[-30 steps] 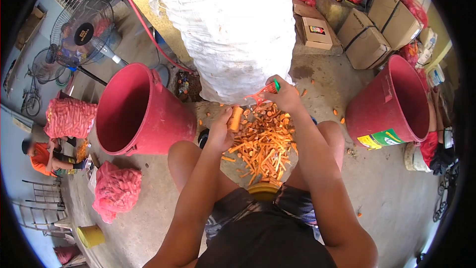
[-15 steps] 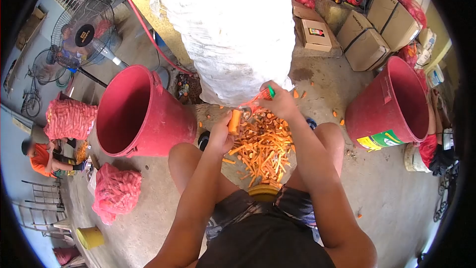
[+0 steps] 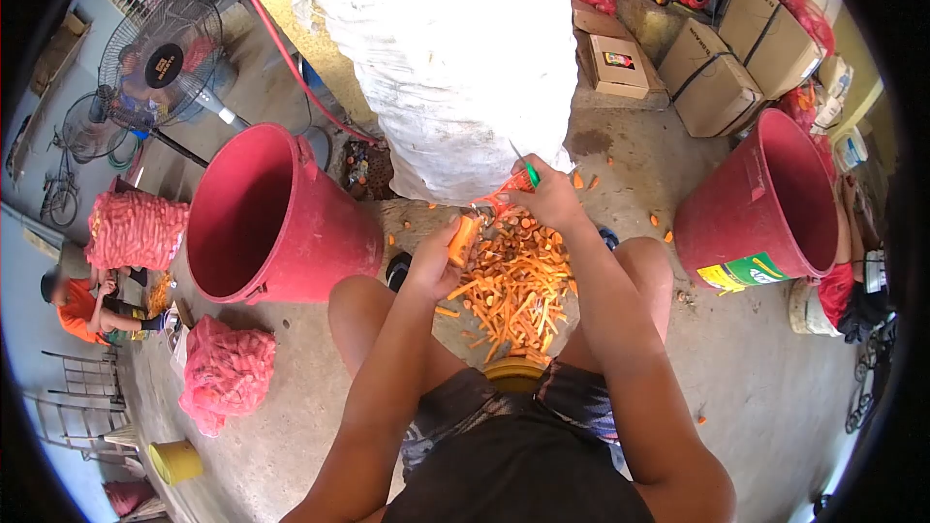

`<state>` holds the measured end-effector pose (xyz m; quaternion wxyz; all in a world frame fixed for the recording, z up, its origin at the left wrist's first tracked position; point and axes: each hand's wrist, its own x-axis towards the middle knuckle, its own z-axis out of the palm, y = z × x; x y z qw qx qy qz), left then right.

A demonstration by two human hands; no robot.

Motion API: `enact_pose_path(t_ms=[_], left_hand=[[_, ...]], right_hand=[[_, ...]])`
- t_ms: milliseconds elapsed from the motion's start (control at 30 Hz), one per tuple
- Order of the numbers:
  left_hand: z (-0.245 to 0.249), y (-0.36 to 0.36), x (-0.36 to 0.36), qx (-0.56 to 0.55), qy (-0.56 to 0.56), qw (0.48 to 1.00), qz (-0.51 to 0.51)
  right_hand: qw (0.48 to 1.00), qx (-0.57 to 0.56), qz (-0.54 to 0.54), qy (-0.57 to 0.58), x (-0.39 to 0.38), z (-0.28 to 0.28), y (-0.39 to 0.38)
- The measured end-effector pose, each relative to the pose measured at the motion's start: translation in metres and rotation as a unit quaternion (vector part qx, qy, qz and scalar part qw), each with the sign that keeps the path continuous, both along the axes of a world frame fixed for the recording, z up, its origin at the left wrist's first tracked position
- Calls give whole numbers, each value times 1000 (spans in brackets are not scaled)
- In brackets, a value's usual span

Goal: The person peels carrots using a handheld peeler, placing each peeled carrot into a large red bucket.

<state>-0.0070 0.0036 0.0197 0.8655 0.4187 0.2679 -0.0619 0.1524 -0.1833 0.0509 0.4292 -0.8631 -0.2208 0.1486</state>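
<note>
My left hand is closed around a thick orange carrot, its upper end slanting to the right. In my right hand is a peeler with a red-orange handle, its metal head touching or very close to the top of the carrot. A small knife with a green handle is tucked in the same hand, blade pointing up and away. Below both hands, between my knees, lies a heap of carrot peelings and cut pieces.
A big white sack stands right in front. Red bins flank me, one left and one right. Pink mesh bags of carrots lie to the left, near a seated person. Cardboard boxes sit back right.
The carrot has tilted to the right in my left hand. My right hand has turned slightly, so the knife blade now shows above the green handle.
</note>
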Motion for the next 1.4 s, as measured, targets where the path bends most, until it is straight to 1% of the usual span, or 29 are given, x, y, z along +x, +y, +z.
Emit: enact_pose_path(t_ms=[67,100,133,167,200,233,267,300,367,500,567,667,733,800,833,867,900,933,1000,1067,1100,1133,1167,1200,1267,1300,1333,1367,1400], left_hand=[[1,0,0,-14,7,1000,17],[1,1,-1,-29,13,999,34],[-11,7,-1,-30,14,999,36],[-27,16,0,-56,-9,998,27],[-38,21,1,-81,-32,996,18],[-20,13,2,-82,-31,996,17],[-3,2,2,-81,-16,996,35],[9,-5,4,-80,-2,995,53],[2,-4,5,-90,-15,995,42],[-9,1,4,-95,-36,994,28],[-14,0,8,-88,-38,995,39],[-16,3,12,-77,-33,995,49],[-11,2,8,-75,-23,996,48],[-4,4,5,-96,-59,993,42],[-16,11,2,-97,-56,993,45],[-30,20,1,-112,-79,991,6],[-25,21,5,-126,-107,986,-34],[-22,17,8,-126,-109,985,-34],[-10,1,7,-79,-17,996,46],[7,-9,9,-73,-4,996,60],[9,-11,9,-67,9,995,76],[2,-7,8,-67,9,995,77],[-8,-1,5,-59,-10,998,37],[-15,4,3,-51,-30,998,-2],[-13,8,1,-65,-16,997,-22],[-13,9,1,-80,-3,996,-40],[-13,9,0,-80,-4,996,-40],[-14,10,0,-70,-16,997,-11],[-14,10,1,-61,-27,998,18]], right_hand=[[1000,-2,-12,-4,-3,2,0],[999,19,-7,28,-9,12,1],[997,39,-4,60,-14,18,2],[997,38,-3,61,-18,12,4],[996,65,47,25,-22,3,5],[991,91,97,-11,-29,6,8],[987,79,139,11,-34,10,6],[987,79,136,11,-34,9,7],[987,76,144,-11,-35,5,8],[984,99,149,-13,-33,2,9],[988,91,123,21,-29,1,8],[988,96,120,21,-27,-2,10],[985,111,128,25,-31,-5,10],[982,128,139,25,-27,-1,13],[981,123,148,22,-27,4,13],[981,118,154,20,-29,6,13],[981,118,154,19,-28,5,12],[980,126,152,22,-25,3,11],[979,134,148,30,-26,-4,11],[982,127,140,-19,-23,-10,12],[982,126,140,-19,-22,-11,11],[983,133,130,8,-19,-12,10],[982,139,120,34,-16,-13,9],[982,139,119,35,-9,-16,7],[995,96,17,6,9,-25,2],[995,97,16,6,13,-27,0],[994,110,-1,29,16,-30,0],[991,122,-18,52,19,-32,0],[991,122,-16,51,10,-25,2]])
